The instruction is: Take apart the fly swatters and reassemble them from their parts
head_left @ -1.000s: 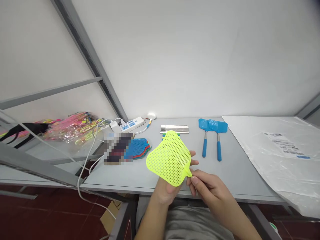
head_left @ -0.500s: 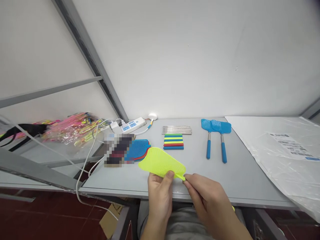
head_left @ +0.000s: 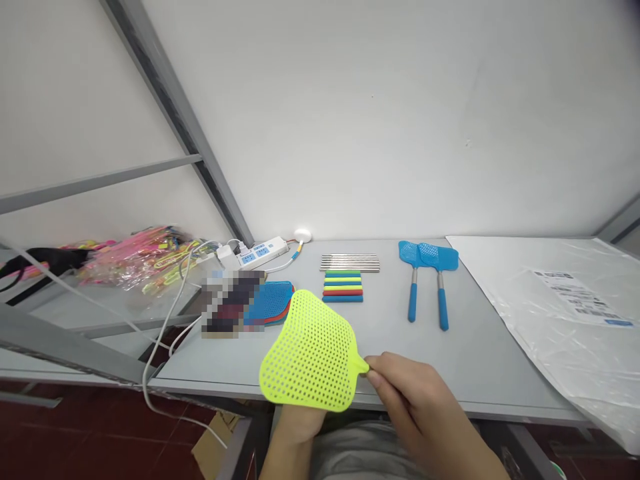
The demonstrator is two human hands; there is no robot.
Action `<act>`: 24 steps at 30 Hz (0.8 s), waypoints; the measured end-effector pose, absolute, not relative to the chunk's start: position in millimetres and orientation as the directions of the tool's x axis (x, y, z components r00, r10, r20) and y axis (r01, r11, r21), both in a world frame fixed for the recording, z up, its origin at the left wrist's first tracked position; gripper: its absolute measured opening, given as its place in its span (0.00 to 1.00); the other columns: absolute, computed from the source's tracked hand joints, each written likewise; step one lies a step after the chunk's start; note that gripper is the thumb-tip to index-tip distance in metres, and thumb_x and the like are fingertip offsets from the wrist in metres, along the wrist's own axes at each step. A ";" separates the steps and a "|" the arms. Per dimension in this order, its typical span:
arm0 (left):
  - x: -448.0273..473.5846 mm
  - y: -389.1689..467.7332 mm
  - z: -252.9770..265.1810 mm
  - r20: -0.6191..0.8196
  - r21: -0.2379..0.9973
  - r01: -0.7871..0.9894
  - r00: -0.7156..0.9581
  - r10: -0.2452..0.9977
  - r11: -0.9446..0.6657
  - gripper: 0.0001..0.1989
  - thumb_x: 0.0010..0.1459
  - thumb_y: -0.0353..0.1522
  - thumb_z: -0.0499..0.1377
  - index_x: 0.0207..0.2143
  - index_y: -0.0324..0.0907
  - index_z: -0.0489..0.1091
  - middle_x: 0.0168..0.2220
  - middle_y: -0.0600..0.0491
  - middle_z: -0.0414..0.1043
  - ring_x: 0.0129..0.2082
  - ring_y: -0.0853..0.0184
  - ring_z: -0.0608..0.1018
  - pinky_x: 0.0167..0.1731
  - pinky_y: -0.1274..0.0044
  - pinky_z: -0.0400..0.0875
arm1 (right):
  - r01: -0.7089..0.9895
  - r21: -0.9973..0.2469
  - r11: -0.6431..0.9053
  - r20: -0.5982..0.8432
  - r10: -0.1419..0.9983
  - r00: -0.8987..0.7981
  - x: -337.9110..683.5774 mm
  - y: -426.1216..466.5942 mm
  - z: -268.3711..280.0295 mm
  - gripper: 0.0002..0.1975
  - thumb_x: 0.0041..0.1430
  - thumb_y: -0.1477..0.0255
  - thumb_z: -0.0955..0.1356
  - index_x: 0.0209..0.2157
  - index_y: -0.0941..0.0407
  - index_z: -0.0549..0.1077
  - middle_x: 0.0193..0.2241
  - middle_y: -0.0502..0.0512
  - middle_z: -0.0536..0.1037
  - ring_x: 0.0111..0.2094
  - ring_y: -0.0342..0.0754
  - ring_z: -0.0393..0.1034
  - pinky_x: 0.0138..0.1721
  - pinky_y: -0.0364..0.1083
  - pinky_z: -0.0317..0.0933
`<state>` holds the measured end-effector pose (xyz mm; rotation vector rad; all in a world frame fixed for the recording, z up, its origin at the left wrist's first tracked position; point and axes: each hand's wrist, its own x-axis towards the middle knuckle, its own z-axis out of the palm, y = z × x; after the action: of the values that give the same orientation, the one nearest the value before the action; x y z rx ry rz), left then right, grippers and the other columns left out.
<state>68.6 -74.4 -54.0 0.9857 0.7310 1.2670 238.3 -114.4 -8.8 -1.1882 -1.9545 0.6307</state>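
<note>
Head view: one yellow swatter head point(head_left: 311, 352), a perforated sheet with a short tapered neck point(head_left: 357, 365), is held up over the near edge of the tabletop point(head_left: 390, 340), broad face toward the camera, neck pointing right.

Right hand point(head_left: 413, 393): grip clamped on the neck's end, thumb and forefinger together there. Anything further inside the palm is hidden.

Left hand point(head_left: 301, 421): beneath and behind the sheet, only its lower part and wrist showing. Cannot tell whether its grip is closed on the sheet or merely supports it.

Surroundings: a stack of swatter heads point(head_left: 274, 299), blue uppermost with red below, lies to the left. Beyond the hands is a row of coloured tubes point(head_left: 343, 292), with metal rods point(head_left: 350, 264) just behind them. Two blue swatters point(head_left: 439, 259) lie to the right.

Handling, judged by look: light, probably moulded plastic; thin sheet likely flexible, neck thicker and stiffer. Smooth surface may slip a little; breakage seems unlikely. Best hold: a firm pinch at the neck, with the other palm backing the sheet against bending or twisting.
</note>
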 end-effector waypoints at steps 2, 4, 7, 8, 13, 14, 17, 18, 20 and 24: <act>71.7 -67.9 -49.0 0.112 0.830 -0.555 0.258 0.960 0.052 0.24 0.55 0.46 0.61 0.51 0.48 0.68 0.43 0.47 0.73 0.37 0.62 0.75 0.41 0.67 0.71 | 0.518 -0.731 0.444 0.291 0.890 -0.352 233.6 -115.9 -7.2 0.11 0.68 0.71 0.57 0.35 0.53 0.69 0.29 0.51 0.74 0.30 0.44 0.67 0.31 0.42 0.56; 76.7 -66.7 -44.4 0.199 0.756 -0.652 0.321 0.926 0.064 0.21 0.59 0.46 0.58 0.51 0.48 0.68 0.38 0.49 0.73 0.35 0.64 0.74 0.39 0.68 0.70 | 0.518 -0.728 0.449 0.252 0.878 -0.407 228.4 -116.3 -7.6 0.11 0.68 0.70 0.58 0.33 0.53 0.67 0.28 0.49 0.73 0.28 0.43 0.65 0.29 0.41 0.55; 80.1 -72.2 -44.1 0.341 0.732 -0.677 0.268 0.901 -0.076 0.10 0.52 0.40 0.66 0.33 0.46 0.73 0.25 0.55 0.69 0.32 0.67 0.72 0.37 0.73 0.68 | 0.520 -0.709 0.477 0.258 0.861 -0.438 224.9 -114.9 -11.9 0.11 0.68 0.69 0.59 0.31 0.53 0.66 0.25 0.46 0.72 0.25 0.41 0.63 0.26 0.40 0.52; 79.7 -74.7 -46.0 0.367 0.734 -0.663 0.208 0.907 -0.145 0.10 0.51 0.38 0.68 0.28 0.44 0.72 0.24 0.56 0.68 0.32 0.67 0.72 0.37 0.74 0.67 | 0.534 -0.687 0.493 0.284 0.859 -0.426 225.2 -114.0 -14.0 0.11 0.68 0.69 0.58 0.30 0.53 0.66 0.25 0.46 0.71 0.24 0.40 0.63 0.26 0.40 0.51; 79.8 -87.1 -64.6 0.250 0.825 -0.491 -0.129 0.960 -0.281 0.09 0.52 0.35 0.67 0.35 0.42 0.76 0.32 0.52 0.73 0.34 0.66 0.74 0.39 0.74 0.70 | 0.661 -0.473 0.582 0.491 0.797 -0.351 225.4 -107.9 -19.5 0.11 0.68 0.72 0.59 0.29 0.54 0.65 0.21 0.46 0.69 0.21 0.41 0.62 0.24 0.42 0.48; 82.0 -89.8 -67.1 0.202 0.837 -0.472 -0.202 0.958 -0.276 0.11 0.52 0.35 0.67 0.38 0.42 0.76 0.33 0.52 0.74 0.35 0.66 0.75 0.41 0.73 0.71 | 0.675 -0.431 0.599 0.524 0.775 -0.353 223.5 -106.4 -18.7 0.11 0.67 0.72 0.59 0.30 0.54 0.66 0.21 0.46 0.69 0.21 0.41 0.62 0.23 0.43 0.48; 88.0 -95.1 -62.3 0.079 0.833 -0.467 -0.431 0.899 -0.296 0.19 0.50 0.34 0.69 0.46 0.45 0.74 0.36 0.53 0.75 0.39 0.65 0.76 0.44 0.73 0.71 | 0.695 -0.307 0.650 0.594 0.701 -0.394 218.3 -101.3 -16.0 0.10 0.68 0.72 0.60 0.32 0.54 0.68 0.21 0.46 0.70 0.21 0.42 0.63 0.23 0.43 0.48; 87.1 -95.1 -55.8 0.035 0.822 -0.475 -0.506 0.862 -0.313 0.22 0.49 0.34 0.69 0.48 0.47 0.73 0.38 0.53 0.75 0.38 0.66 0.76 0.43 0.75 0.72 | 0.705 -0.266 0.658 0.609 0.682 -0.406 219.1 -99.4 -16.0 0.10 0.67 0.72 0.60 0.33 0.54 0.69 0.21 0.47 0.70 0.21 0.43 0.64 0.23 0.44 0.49; 78.8 -92.0 -37.3 -0.056 0.793 -0.495 -0.640 0.766 -0.355 0.24 0.49 0.36 0.69 0.50 0.50 0.71 0.42 0.54 0.74 0.36 0.69 0.76 0.38 0.78 0.73 | 0.746 -0.214 0.631 0.637 0.669 -0.383 228.1 -95.2 -17.8 0.09 0.67 0.72 0.60 0.35 0.54 0.71 0.23 0.48 0.72 0.23 0.44 0.66 0.25 0.44 0.51; 56.7 -83.6 -5.3 -0.059 0.746 -0.485 -0.732 0.679 -0.457 0.19 0.53 0.34 0.66 0.49 0.53 0.72 0.48 0.55 0.71 0.31 0.73 0.73 0.31 0.79 0.73 | 0.883 -0.312 0.351 0.708 0.705 -0.031 266.6 -90.3 -20.9 0.07 0.65 0.69 0.64 0.39 0.54 0.73 0.31 0.51 0.77 0.31 0.45 0.72 0.32 0.42 0.58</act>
<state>56.7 -83.6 -5.3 0.3231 1.0147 2.1933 266.6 -90.3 -20.9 -1.4059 -1.7838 -0.2692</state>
